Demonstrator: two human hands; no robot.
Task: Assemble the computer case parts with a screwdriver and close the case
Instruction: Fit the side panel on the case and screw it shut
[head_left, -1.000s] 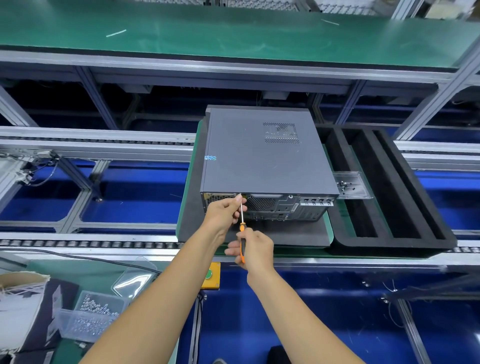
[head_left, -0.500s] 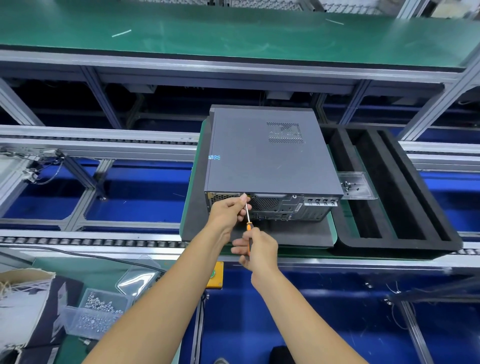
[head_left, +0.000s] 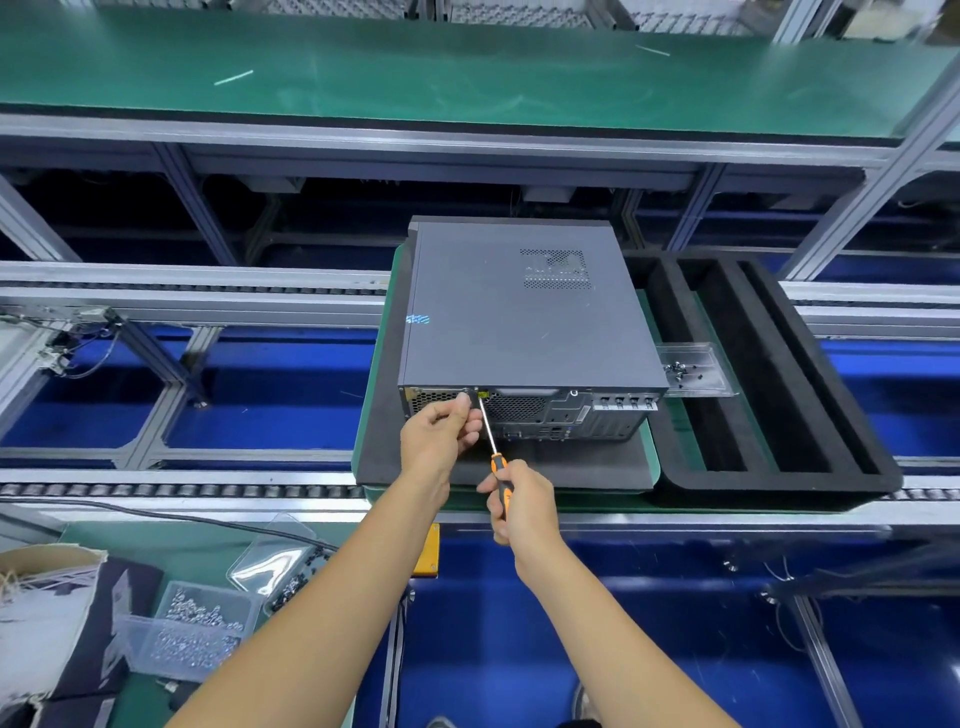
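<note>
A grey computer case (head_left: 519, 312) lies flat on a dark foam mat (head_left: 384, 431), its side panel on top and its rear ports facing me. My right hand (head_left: 522, 506) grips the orange-and-black handle of a screwdriver (head_left: 493, 457). The thin shaft slants up to the top left of the case's rear edge. My left hand (head_left: 441, 431) is curled against that rear edge and pinches something small at the screwdriver's tip. What it pinches is hidden by the fingers.
A black foam tray (head_left: 779, 395) with long slots lies right of the case, with a clear dish of screws (head_left: 693, 371) between them. At lower left stand clear boxes of screws (head_left: 192, 631) and a plastic bag (head_left: 280, 566). Conveyor rails (head_left: 182, 488) run across.
The screwdriver has tilted slightly, with its handle now further right and lower. My left hand stays at the case's rear edge by the tip. The view shifted a little.
</note>
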